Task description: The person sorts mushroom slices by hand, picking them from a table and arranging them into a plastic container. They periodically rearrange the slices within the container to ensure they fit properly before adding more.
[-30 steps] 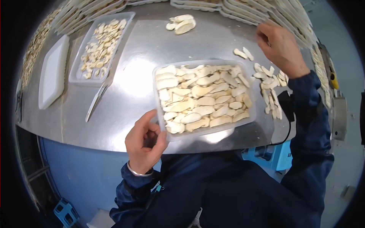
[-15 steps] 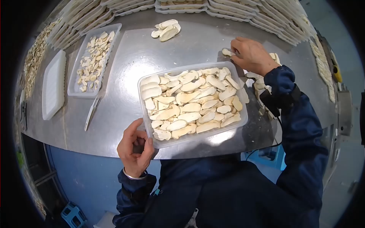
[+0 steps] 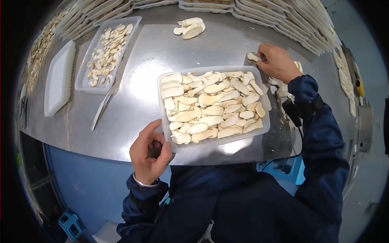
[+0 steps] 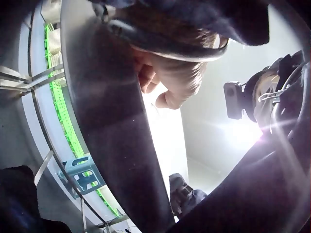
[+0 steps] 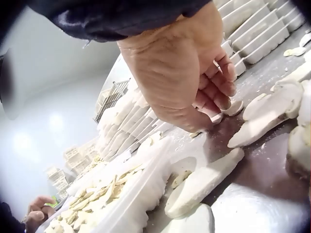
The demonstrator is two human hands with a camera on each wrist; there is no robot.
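Note:
A clear plastic tray point(image 3: 219, 143) full of overlapping pale mushroom slices point(image 3: 212, 99) lies before me. My left hand point(image 3: 148, 156) holds its near left corner, thumb and forefinger at the rim. In the left wrist view, the hand point(image 4: 177, 77) shows beside the table edge, its fingertips partly hidden. Beyond the tray's far right corner, my right hand point(image 3: 279, 62) reaches down to the table and pinches at a small mushroom slice point(image 5: 234, 108). More loose slices point(image 5: 267, 114) lie close by on the metal, partly under the right forearm.
At the left are a tray of smaller slices point(image 3: 106, 50), an upturned white tray point(image 3: 60, 81) and a knife point(image 3: 100, 111). A few slices point(image 3: 190, 28) lie at the back. Stacked filled trays point(image 3: 279, 16) line the far edge.
My right hand has come down from the back right to the loose slices beside the tray. The left hand stays at the tray's corner.

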